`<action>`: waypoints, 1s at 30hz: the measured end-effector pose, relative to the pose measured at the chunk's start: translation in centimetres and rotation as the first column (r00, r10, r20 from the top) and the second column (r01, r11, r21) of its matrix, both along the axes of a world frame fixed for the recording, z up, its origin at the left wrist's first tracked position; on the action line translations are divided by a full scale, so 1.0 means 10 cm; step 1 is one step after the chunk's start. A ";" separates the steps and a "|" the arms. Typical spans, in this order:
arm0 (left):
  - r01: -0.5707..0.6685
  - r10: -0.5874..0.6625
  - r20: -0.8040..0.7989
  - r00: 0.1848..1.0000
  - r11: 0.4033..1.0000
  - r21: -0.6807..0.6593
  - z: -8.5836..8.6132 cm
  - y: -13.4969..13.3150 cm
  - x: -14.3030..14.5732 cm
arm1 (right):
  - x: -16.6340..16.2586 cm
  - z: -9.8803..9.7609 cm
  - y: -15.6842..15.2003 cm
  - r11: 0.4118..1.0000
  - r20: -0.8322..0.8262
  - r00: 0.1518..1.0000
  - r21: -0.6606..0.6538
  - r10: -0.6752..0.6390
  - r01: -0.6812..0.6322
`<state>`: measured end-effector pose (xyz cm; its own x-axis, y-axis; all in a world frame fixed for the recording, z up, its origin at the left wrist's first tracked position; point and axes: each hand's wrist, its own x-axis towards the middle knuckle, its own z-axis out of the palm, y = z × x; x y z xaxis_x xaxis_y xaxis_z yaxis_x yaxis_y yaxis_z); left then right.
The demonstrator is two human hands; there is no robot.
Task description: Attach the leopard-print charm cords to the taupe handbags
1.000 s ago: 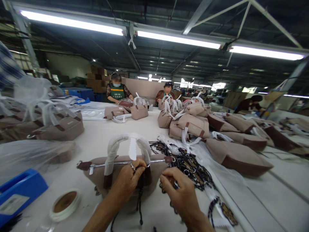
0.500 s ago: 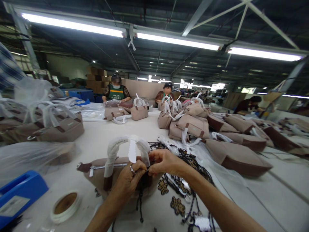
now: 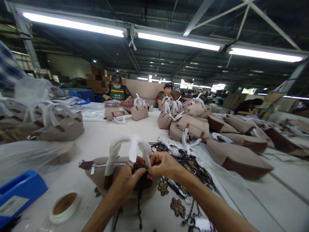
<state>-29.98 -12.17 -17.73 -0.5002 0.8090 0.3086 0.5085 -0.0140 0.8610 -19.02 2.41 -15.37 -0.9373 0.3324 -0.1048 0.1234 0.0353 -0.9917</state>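
In front of me a beige handbag (image 3: 98, 175) with brown trim stands on the table, its handles (image 3: 116, 148) wrapped in white. A white tag (image 3: 133, 151) hangs at the handles. My left hand (image 3: 127, 177), a ring on one finger, is closed in a pinch at the bag's front near the handle base. Opposite it, my right hand (image 3: 161, 164) pinches at the same spot, fingertips almost meeting the left's. Between them is a black braided cord (image 3: 140, 206), its ends dangling down the bag's front. The exact part under the fingertips is partly hidden.
Black cords with leopard-print flower charms (image 3: 178, 207) lie right of the bag. A tape roll (image 3: 64, 206) and a blue dispenser (image 3: 21, 196) sit at left. More wrapped handbags (image 3: 60, 129) stand left; others pile up (image 3: 236, 158) at right. Two co-workers (image 3: 118, 91) sit across the table.
Both hands stay at the same spot with small finger movements. My left thumb has straightened toward the right fingertips, and the dangling cord ends have shifted slightly lower.
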 end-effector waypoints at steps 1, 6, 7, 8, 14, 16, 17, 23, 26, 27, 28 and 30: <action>-0.035 0.035 0.023 0.999 0.999 -0.015 0.01 0.02 0.00 | 0.00 -0.01 -0.01 1.000 -0.007 1.000 0.005 -0.016 0.016; -0.092 0.091 0.043 0.995 0.996 0.018 0.03 0.15 -0.01 | 0.00 -0.06 -0.02 0.996 -0.037 0.997 0.054 -0.074 0.076; -0.095 0.094 0.043 0.995 0.995 0.022 0.03 0.17 -0.02 | 0.00 -0.08 -0.03 0.995 -0.046 0.996 0.060 -0.080 0.083; -0.094 0.093 0.043 0.995 0.995 0.022 0.03 0.18 -0.03 | 0.01 -0.10 -0.03 0.994 -0.056 0.995 0.067 -0.085 0.089; -0.018 0.024 0.135 0.991 0.999 -0.047 0.03 0.16 -0.05 | 0.03 -0.23 -0.08 0.956 -0.172 0.976 0.235 -0.136 0.175; -0.011 0.023 0.195 0.981 0.998 -0.062 0.03 0.14 -0.03 | 0.05 -0.25 -0.09 0.943 -0.187 0.969 0.259 -0.162 0.208; -0.008 0.022 0.215 0.976 0.998 -0.068 0.02 0.14 -0.01 | 0.06 -0.25 -0.10 0.946 -0.188 0.969 0.251 -0.162 0.207; -0.015 0.040 0.239 0.970 0.994 -0.107 -0.02 0.18 0.07 | 0.13 -0.15 -0.12 0.981 -0.189 0.979 0.163 -0.076 0.108; -0.037 0.060 0.218 0.974 0.993 -0.110 0.00 0.21 0.09 | 0.13 -0.13 -0.17 0.918 -0.237 0.959 0.323 -0.155 0.229; -0.044 0.068 0.212 0.975 0.992 -0.118 0.00 0.21 0.09 | 0.13 -0.13 -0.19 0.879 -0.265 0.949 0.393 -0.173 0.270; -0.052 0.076 0.206 0.975 0.991 -0.123 0.01 0.22 0.09 | 0.13 -0.14 -0.21 0.841 -0.290 0.939 0.447 -0.185 0.304; -0.064 0.088 0.197 0.976 0.990 -0.127 0.02 0.22 0.09 | 0.13 -0.15 -0.25 0.804 -0.307 0.928 0.486 -0.210 0.342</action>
